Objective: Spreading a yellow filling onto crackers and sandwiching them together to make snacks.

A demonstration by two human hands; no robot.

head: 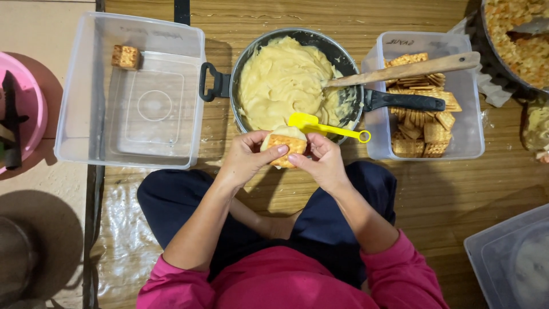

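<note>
My left hand (pixel 247 157) and my right hand (pixel 322 159) together grip a square cracker (pixel 284 146) topped with pale yellow cream, just in front of the dark pan (pixel 337 54). The pan holds a mound of the same cream (pixel 283 80). A yellow measuring spoon (pixel 326 127) rests on the pan's near rim, right above my right hand. A wooden spoon (pixel 409 68) leans from the pan out over the right container.
A clear plastic tub (pixel 80 114) at left holds one filled cracker (pixel 126 56). A clear container (pixel 472 114) at right holds several plain crackers (pixel 423 120). Another pan of orange food (pixel 517 34) sits far right, a pink bowl (pixel 31 103) far left, another tub (pixel 509 257) bottom right.
</note>
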